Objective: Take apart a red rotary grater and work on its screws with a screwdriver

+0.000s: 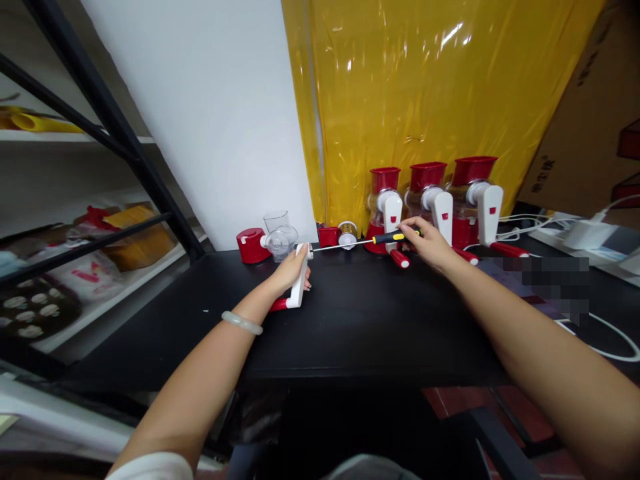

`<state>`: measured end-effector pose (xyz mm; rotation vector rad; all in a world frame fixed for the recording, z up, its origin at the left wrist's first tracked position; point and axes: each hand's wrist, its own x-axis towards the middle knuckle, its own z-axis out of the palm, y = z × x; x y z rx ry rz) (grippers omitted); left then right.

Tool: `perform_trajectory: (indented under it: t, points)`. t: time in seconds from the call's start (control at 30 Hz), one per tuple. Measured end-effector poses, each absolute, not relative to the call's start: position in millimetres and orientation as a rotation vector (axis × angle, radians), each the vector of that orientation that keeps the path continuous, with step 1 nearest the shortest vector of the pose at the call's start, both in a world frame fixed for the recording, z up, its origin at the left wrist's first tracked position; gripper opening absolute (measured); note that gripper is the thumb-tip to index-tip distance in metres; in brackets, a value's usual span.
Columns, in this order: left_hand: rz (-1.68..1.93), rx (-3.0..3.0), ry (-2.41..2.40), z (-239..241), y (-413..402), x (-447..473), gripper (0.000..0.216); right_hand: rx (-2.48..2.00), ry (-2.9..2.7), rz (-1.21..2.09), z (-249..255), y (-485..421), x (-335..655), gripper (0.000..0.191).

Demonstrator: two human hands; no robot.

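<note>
My left hand (293,269) is closed around a white crank handle (299,285) with a red grip, held just above the black table. In my right hand (425,241) is a screwdriver (389,237) with a black and yellow handle. Its long shaft runs level to the left, and the tip meets the round end of the crank; whether it sits in a screw I cannot tell. Behind my left hand are a clear plastic grater body (280,239) and a red base (253,245). A metal grater drum (347,235) and a small red part (329,236) lie behind the shaft.
Three red and white rotary graters (478,200) stand at the back right, cranks facing me. White cables and a power strip (590,233) lie at far right. A yellow-wrapped panel (440,87) and a white board (215,120) rise behind. Shelving with a black frame (135,157) is at left.
</note>
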<state>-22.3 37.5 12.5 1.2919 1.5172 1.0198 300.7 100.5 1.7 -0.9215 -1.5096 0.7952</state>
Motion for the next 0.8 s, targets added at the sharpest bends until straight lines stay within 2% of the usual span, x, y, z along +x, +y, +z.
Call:
perform_trajectory:
  t: [0.33, 0.5, 0.63, 0.8]
  points:
    - [1.007, 1.293, 1.513, 10.6, 37.3, -21.0, 0.047, -0.768, -1.405, 0.98, 4.0, 96.9, 297.7, 0.041]
    - [1.001, 1.3, 1.505, 9.4, 38.4, -22.2, 0.048, -0.88, -1.478, 0.818, 7.5, 95.3, 298.6, 0.042]
    - [0.995, 1.318, 1.519, 9.5, 38.0, -22.4, 0.045, -1.006, -1.614, 0.671, 7.2, 94.1, 302.1, 0.052]
    - [0.987, 1.311, 1.527, 9.4, 38.3, -22.6, 0.048, -0.968, -1.607, 0.687, 2.9, 97.3, 302.8, 0.048]
